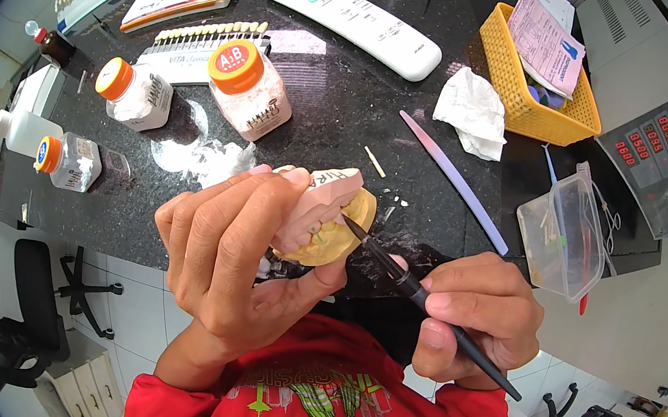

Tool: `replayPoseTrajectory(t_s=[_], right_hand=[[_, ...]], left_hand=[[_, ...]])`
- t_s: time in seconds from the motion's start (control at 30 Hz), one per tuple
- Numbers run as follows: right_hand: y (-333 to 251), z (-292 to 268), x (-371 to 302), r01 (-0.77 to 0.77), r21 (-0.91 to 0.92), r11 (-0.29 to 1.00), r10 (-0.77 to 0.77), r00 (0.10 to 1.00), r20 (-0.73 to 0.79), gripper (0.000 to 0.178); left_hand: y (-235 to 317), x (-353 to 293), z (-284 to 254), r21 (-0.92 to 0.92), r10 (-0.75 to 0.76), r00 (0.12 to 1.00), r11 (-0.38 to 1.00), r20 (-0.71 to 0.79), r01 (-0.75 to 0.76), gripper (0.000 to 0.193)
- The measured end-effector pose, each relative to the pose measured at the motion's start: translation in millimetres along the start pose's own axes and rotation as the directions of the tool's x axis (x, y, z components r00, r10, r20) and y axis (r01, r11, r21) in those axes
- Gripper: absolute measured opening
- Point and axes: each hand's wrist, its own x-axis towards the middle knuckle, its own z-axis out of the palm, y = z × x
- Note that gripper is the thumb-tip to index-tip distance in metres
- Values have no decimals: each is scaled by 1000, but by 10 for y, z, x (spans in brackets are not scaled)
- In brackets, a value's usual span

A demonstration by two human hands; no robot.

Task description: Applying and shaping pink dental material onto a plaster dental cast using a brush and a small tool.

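Observation:
My left hand (240,238) is wrapped round a dental plaster model (323,211), holding it above the front edge of the black counter. The model has a pinkish half and a yellow half pressed together, with a row of teeth between them. In my right hand (482,310) is a slim black brush (401,278), gripped between thumb and fingers. Its dark pointed tip reaches the teeth where the two halves meet; whether it touches them I cannot tell. Behind the model, crumpled clear plastic film (209,158) and a short wooden stick (375,161) lie on the counter.
Orange-capped powder jars (251,99) and a tooth shade guide (194,52) stand back left. A white remote control (351,23), crumpled tissue (471,113) and purple nail file (457,183) lie beyond. To the right are a yellow basket (505,87), a clear plastic box (550,247) and a machine with red digits (658,152).

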Motion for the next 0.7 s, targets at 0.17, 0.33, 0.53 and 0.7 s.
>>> replayPoseTrajectory(t_s=[0.17,0.33,0.53,0.7], right_hand=[[3,7,-7,0,1,1000,0,1000,2,22],[-4,-4,-17,-9,17,1000,9,1000,-13,23],[-4,8,-9,14,10,1000,-14,1000,6,22],[-9,10,-34,4,15,1000,-4,1000,-13,20]], left_hand=[[5,-1,-6,7,-8,1000,1000,4,7,57],[7,1,3,4,-8,1000,1000,1,8,57],[2,2,3,1,-5,1000,1000,-2,5,58],[-1,4,7,1,-4,1000,1000,-1,4,58]])
